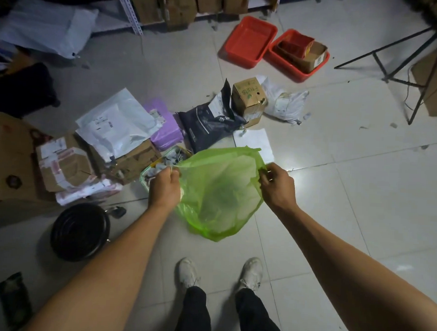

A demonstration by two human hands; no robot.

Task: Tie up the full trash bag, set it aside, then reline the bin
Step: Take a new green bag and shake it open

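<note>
A thin green trash bag (221, 190) hangs open in front of me, above the tiled floor. My left hand (164, 185) pinches the left side of its rim. My right hand (277, 186) pinches the right side, so the mouth is spread wide between them. The bag looks empty and see-through. A black round bin (79, 231) stands on the floor at my lower left, apart from the bag. Behind my left hand lies a filled translucent bag (159, 164) with grey scraps inside, partly hidden by the green bag.
Parcels, mailers and cardboard boxes (117, 134) are piled on the floor to the left and ahead. Two red trays (249, 40) sit farther back. A black tripod (404, 74) stands at the right. My white shoes (219, 271) are below the bag.
</note>
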